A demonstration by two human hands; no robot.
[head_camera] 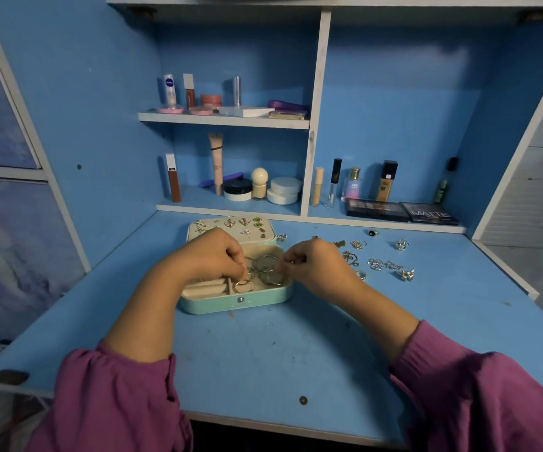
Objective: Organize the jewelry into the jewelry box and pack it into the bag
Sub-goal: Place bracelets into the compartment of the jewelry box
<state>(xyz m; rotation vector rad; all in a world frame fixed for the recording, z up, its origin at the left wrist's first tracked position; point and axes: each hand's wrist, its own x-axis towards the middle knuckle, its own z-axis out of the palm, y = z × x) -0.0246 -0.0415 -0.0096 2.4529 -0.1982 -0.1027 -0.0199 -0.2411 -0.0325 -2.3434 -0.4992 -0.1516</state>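
A mint jewelry box [235, 303] lies open on the blue desk, its cream lid [198, 231] tilted back and studded with several earrings. Inside lie thin bangles [267, 265] and rings. Over the box's left side my left hand [213, 256] pinches a fine chain. Across from it my right hand [312, 261] holds the chain's other end above the right compartment. Loose jewelry [384, 265] is scattered on the desk to the right of the box. No bag is in view.
Behind the desk [263, 353] are shelves with cosmetics: bottles, tubes and jars [237, 189], and two dark palettes [430, 213] at the right. A black ring [372, 233] lies near the shelf edge. White cabinet frames flank both sides.
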